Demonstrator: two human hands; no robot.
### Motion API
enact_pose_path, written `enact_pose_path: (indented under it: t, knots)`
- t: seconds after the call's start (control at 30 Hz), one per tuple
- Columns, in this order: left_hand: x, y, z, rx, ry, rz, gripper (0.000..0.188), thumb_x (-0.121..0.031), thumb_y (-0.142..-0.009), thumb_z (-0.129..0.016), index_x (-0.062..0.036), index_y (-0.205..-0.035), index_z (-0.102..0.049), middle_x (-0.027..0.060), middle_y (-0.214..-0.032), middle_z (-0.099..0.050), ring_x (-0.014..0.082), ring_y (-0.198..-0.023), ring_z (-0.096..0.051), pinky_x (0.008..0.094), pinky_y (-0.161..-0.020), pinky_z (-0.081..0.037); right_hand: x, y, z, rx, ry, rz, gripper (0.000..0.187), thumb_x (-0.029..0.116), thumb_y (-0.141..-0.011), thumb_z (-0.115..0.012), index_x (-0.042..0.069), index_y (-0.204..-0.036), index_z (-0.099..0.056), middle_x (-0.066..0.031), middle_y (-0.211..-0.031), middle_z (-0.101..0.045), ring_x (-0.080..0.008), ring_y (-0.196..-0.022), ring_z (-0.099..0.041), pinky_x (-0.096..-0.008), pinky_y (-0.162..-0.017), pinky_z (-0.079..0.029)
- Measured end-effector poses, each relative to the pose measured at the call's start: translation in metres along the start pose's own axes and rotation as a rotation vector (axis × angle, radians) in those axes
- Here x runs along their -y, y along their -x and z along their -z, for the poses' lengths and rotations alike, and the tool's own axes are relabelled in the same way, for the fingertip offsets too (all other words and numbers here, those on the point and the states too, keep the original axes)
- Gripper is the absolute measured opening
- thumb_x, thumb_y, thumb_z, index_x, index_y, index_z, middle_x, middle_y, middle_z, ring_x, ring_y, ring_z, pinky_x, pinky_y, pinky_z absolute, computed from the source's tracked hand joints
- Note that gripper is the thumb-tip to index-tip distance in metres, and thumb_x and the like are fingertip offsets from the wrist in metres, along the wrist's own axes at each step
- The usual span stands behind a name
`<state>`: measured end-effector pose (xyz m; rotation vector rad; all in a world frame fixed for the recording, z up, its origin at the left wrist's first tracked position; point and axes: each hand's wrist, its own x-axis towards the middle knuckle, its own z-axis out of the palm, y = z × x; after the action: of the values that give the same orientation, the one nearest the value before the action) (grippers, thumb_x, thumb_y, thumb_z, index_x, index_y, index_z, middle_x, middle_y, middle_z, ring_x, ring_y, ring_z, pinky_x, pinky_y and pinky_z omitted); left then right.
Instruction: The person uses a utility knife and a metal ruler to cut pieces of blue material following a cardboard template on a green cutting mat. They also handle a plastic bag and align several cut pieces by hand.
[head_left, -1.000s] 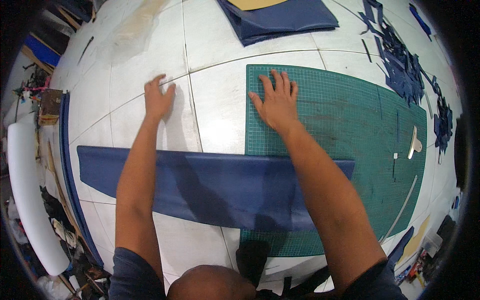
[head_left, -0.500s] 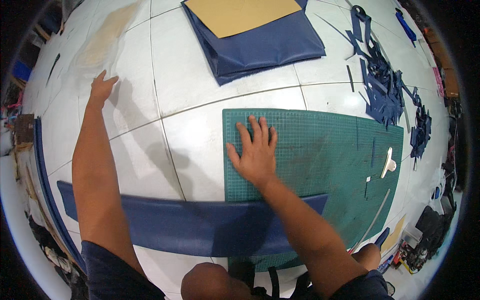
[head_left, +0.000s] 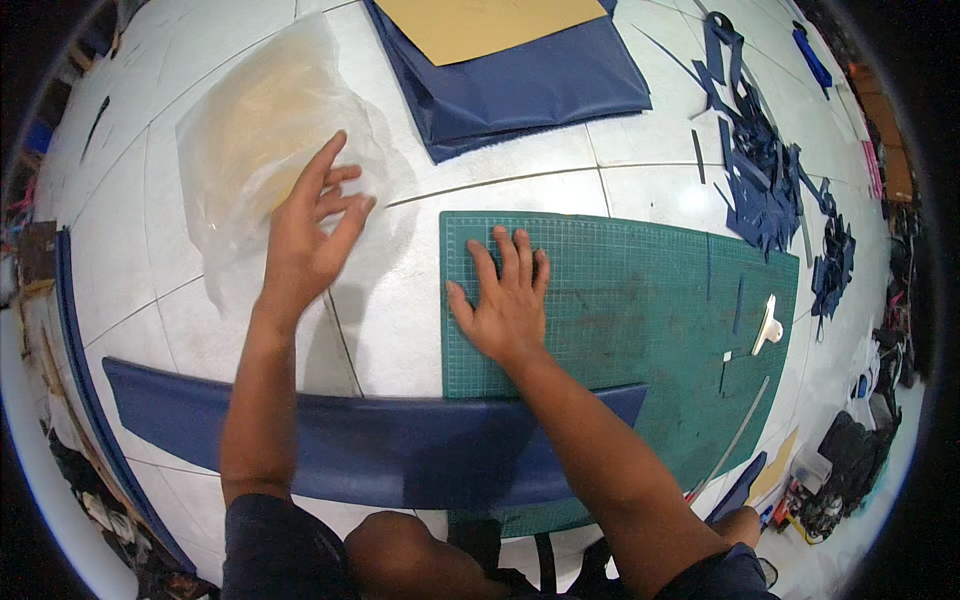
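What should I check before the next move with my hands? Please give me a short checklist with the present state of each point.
1. Right hand spread on the mat: ok, near its far left corner.
2. Left hand grips the plastic: cannot tell; the hand is seen over it, but a pinch is not clear.
3. Blue panel fully on the mat: not ok; its left part extends beyond the mat.
4. Mat free of loose items: not ok; the clip lies on it.
5. Yellow sheet away from the mat: ok, it lies on the folded blue cloth.
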<state>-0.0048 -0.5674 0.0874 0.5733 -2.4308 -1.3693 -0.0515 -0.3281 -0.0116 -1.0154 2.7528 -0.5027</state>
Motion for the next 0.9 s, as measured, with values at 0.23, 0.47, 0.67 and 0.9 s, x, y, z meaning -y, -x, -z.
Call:
enact_pose_path:
  t: [0.23,0.47,0.67,0.9]
  knots:
    - [-0.019,0.066,0.030,-0.287,-1.212,-0.199,0.068,-0.012,-0.084,-0.079,-0.0080,-0.146,-0.052,0.0151,-0.116,-0.068,0.0311,-0.102,-0.065,0.0376,-0.096,-0.050,-0.007,0.005,-0.006,-0.125,0.004,0.018,0.060,0.047,-0.094,-0.058,0.010,-0.142,-0.055,-0.0222,-0.152,-0.040,-0.0421,-0.148,-0.028,-0.0634,-0.120,-0.016]
    - [-0.002,0.055,0.056,-0.362,-0.198,0.174,0.025,-0.018,-0.098,-0.059,0.0008,-0.113,-0.066,0.0024,-0.081,-0.063,0.0089,-0.066,-0.055,0.0250,-0.060,-0.044,-0.007,0.008,-0.011,-0.198,-0.057,0.059,0.060,0.045,-0.093,-0.058,0.009,-0.141,-0.056,-0.0219,-0.154,-0.040,-0.0407,-0.148,-0.029,-0.0626,-0.120,-0.016]
    - [-0.097,0.072,0.031,-0.365,0.099,0.235,0.020,-0.027,-0.100,-0.060,-0.0076,-0.104,-0.064,-0.0053,-0.073,-0.052,0.0040,-0.059,-0.044,0.0220,-0.052,-0.034,-0.023,0.004,0.003,-0.200,-0.401,-0.001,0.045,0.033,-0.094,-0.060,0.007,-0.130,-0.062,-0.0226,-0.141,-0.053,-0.0355,-0.136,-0.046,-0.0539,-0.115,-0.032]
    - [-0.154,0.137,0.017,-0.198,-0.038,0.218,0.029,-0.032,-0.099,-0.062,-0.0094,-0.117,-0.061,-0.0028,-0.086,-0.058,0.0057,-0.068,-0.049,0.0221,-0.058,-0.038,-0.025,0.093,0.152,-0.593,-0.910,-0.046,0.015,0.016,-0.100,-0.064,0.004,-0.108,-0.066,-0.0065,-0.098,-0.068,-0.0153,-0.088,-0.067,-0.0285,-0.072,-0.053]
